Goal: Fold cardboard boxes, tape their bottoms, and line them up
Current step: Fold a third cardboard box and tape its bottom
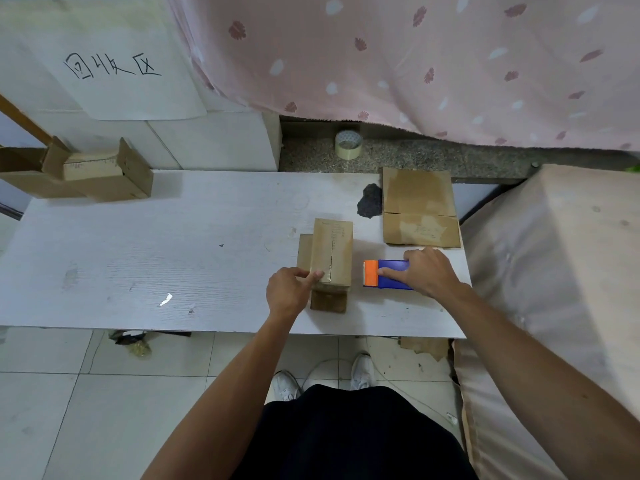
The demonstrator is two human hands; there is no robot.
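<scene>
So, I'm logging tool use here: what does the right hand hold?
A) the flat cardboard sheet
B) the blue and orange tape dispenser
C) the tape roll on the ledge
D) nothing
B: the right hand grips the blue and orange tape dispenser on the table, just right of the box; the tape roll sits untouched on the ledge behind.

L hand w/ forefinger out; R hand palm-down, in grip.
</scene>
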